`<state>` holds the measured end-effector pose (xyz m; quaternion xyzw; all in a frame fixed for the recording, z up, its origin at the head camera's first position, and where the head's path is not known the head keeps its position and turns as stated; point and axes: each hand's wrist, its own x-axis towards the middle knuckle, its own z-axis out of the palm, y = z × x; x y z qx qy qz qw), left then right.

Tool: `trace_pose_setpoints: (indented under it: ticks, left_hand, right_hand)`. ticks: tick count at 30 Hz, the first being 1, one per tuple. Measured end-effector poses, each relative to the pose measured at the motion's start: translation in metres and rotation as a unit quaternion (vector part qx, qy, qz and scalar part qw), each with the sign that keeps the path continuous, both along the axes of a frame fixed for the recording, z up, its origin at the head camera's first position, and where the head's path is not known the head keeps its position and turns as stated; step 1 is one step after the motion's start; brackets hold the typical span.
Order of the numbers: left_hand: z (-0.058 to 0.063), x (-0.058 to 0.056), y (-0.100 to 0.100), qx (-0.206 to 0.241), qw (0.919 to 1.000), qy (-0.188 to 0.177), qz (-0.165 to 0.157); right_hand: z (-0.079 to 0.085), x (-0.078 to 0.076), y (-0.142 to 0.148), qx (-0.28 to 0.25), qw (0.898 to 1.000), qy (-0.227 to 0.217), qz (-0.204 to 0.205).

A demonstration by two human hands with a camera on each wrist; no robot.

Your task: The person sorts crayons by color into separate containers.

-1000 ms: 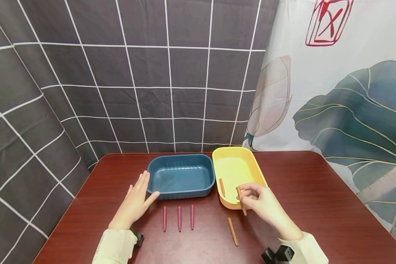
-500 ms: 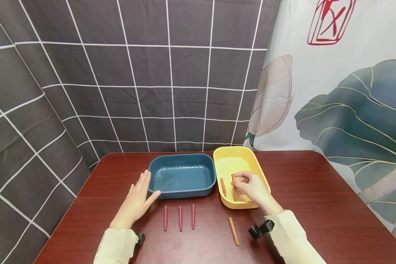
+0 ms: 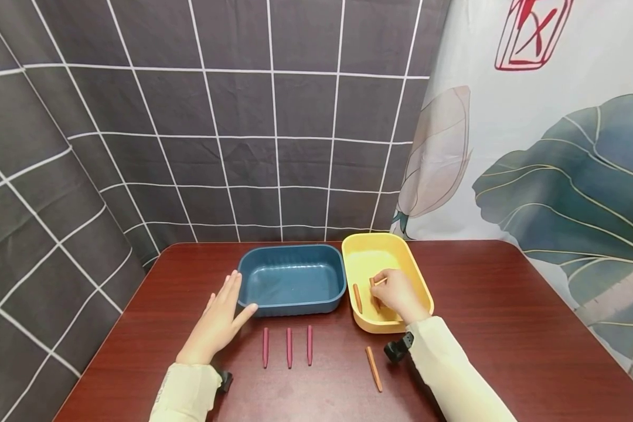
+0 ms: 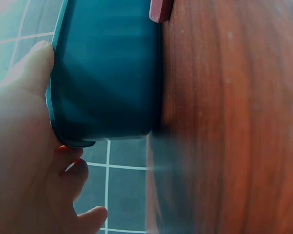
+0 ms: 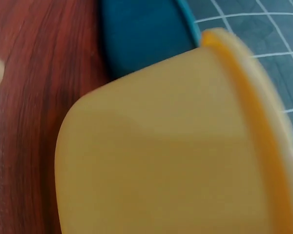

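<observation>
Orange crayons (image 3: 357, 298) seem only partly stowed, one lying in the yellow tub (image 3: 369, 253), one pinched by the right hand (image 3: 397, 290), one left outside with three maroon crayons (image 3: 289, 348), the left hand (image 3: 216, 322) outspread.

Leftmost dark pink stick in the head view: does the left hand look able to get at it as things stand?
Likely yes: the left hand holds nothing, and the stick lies uncovered before the blue tray, with nothing visible between them.
</observation>
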<state>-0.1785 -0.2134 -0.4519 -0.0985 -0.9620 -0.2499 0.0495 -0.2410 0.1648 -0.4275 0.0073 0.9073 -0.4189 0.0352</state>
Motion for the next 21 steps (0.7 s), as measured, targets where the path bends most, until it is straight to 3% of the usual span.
trace_pose_setpoints:
  ticks: [8,16,21]
  left_hand:
    - [0.0,-0.001,0.001,-0.003,1.0,0.0,0.001]
    - [-0.001,-0.001,0.0,-0.003,1.0,0.0,0.0]
    - [0.0,-0.001,0.0,-0.001,1.0,0.001,0.0]
  right_hand:
    - [-0.003,-0.004,-0.001,0.087,0.996,0.029,-0.003]
    - [0.001,0.004,0.001,0.025,0.999,0.027,-0.008]
    - [0.009,0.016,0.003,0.022,0.997,0.072,0.004]
